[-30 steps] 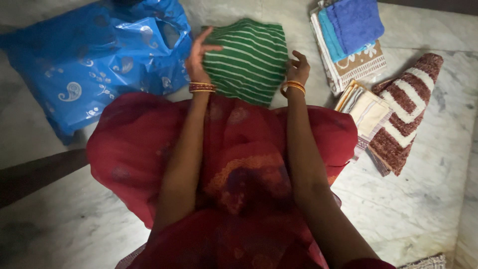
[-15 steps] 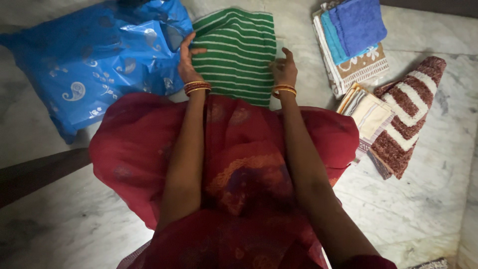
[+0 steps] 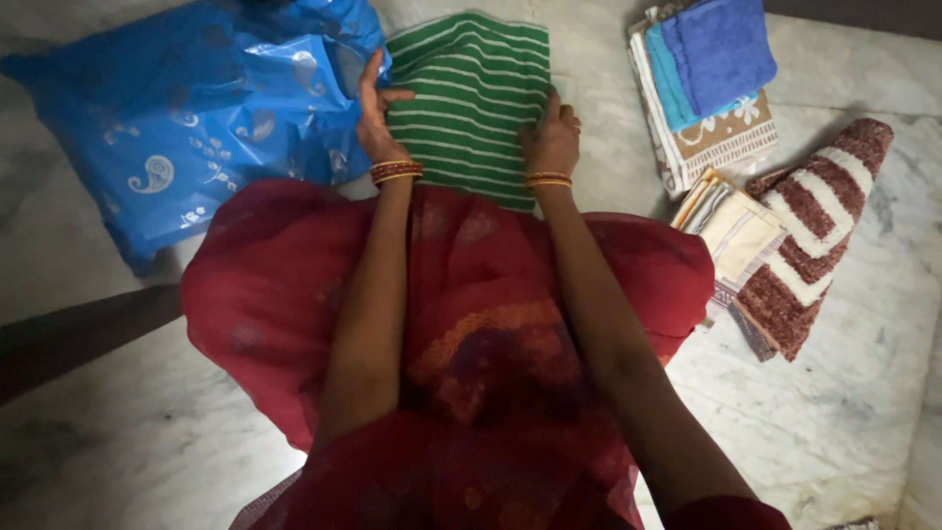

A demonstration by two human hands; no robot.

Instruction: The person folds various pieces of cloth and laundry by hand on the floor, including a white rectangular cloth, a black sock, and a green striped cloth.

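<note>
A green cloth point(image 3: 471, 103) with thin white stripes lies flat on the pale marble floor point(image 3: 863, 393), just beyond the person's red-draped lap point(image 3: 471, 324). It is folded to a neat rectangle and looks like soft woven cotton. The left hand point(image 3: 375, 113) rests at the cloth's left edge, fingers spread and loose, the thumb lying on the stripes; its grip is open. The right hand point(image 3: 552, 137) presses down on the cloth's right edge with fingers curled over the border, and whether it pinches the fabric cannot be told. Both wrists carry gold and red bangles.

Touching the cloth's left side is a crinkled blue plastic bag point(image 3: 186, 108), glossy, printed with pale paisley shapes and small dots. To the right, well apart from the cloth, sits a stack of folded towels point(image 3: 702, 93): a fluffy dark blue one on top, a lighter blue beneath, then a brown and cream patterned one. Nearer the lap lie a cream folded cloth point(image 3: 736, 231) with striped edges and a thick maroon towel point(image 3: 814, 236) with white bands, touching each other.
</note>
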